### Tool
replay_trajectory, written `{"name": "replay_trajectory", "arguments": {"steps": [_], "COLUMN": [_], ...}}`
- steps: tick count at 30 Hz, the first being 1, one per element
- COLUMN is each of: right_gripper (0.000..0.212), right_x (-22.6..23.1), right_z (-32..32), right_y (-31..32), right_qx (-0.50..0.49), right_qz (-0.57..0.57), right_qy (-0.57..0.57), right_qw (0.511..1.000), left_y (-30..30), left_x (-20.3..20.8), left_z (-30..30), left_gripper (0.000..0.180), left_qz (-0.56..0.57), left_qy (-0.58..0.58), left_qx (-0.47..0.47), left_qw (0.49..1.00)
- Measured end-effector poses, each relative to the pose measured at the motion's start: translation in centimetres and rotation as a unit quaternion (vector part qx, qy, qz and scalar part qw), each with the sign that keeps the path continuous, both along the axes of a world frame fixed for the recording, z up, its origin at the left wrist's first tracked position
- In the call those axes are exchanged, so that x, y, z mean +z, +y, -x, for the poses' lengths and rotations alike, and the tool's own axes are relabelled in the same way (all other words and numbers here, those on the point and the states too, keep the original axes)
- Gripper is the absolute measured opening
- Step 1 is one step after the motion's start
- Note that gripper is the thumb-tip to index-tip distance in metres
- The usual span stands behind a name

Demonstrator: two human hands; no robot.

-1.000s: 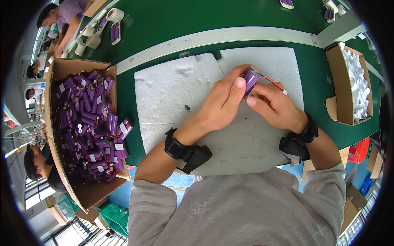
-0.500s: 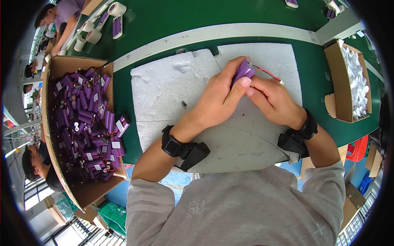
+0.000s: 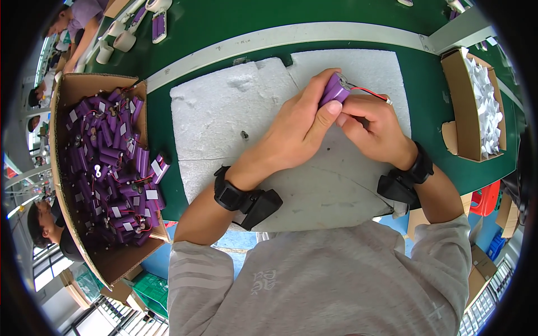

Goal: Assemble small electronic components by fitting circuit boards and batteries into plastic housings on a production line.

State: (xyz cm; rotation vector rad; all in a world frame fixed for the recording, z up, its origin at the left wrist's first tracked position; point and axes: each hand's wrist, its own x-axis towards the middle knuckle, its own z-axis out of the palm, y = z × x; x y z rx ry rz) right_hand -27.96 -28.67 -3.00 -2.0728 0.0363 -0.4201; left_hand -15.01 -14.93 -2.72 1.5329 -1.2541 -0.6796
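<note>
Left hand [image 3: 297, 126] pinching purple twin-cylinder pack [image 3: 334, 92]; right hand [image 3: 379, 127], grip unclear. Leftward: brown cardboard box [image 3: 119, 264], heaped purple packs [image 3: 142, 161].

Glossy green worktop [image 3: 291, 17]: beyond your left hand [image 3: 298, 127]
Flat blue floor [image 3: 158, 261]: behind it, leftward
Bright dark-framed window [image 3: 47, 273]: farther left

On camera I see foam [image 3: 207, 106] on the table [image 3: 159, 120], batteries [image 3: 106, 150] in a box [image 3: 124, 262] at left, another box [image 3: 464, 106] at right.

A head-worn fisheye looks down from nearby.
</note>
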Motion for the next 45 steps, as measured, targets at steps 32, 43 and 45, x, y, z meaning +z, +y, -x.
{"name": "replay_trajectory", "arguments": {"steps": [32,43,45], "right_gripper": [0.023,0.066,0.06], "right_x": [0.8,-0.3,-0.5], "right_z": [-0.6,-0.4,-0.2], "right_y": [-5.1,-1.4,-1.7], "right_qx": [-0.143,0.013,-0.005], "right_qz": [-0.251,-0.149,-0.153], "right_qy": [-0.026,0.05,0.066], "right_qw": [0.957,0.987,0.986], "left_y": [-0.2,-0.5,-0.4], "left_x": [-0.7,-0.5,-0.8], "left_z": [-0.9,0.2,0.2], "left_gripper": [0.045,0.05,0.049], "left_qz": [0.097,0.103,0.097], "left_qy": [0.38,0.158,0.134], "left_qx": [0.132,-0.001,0.015], "left_qw": [0.91,0.982,0.986]}}
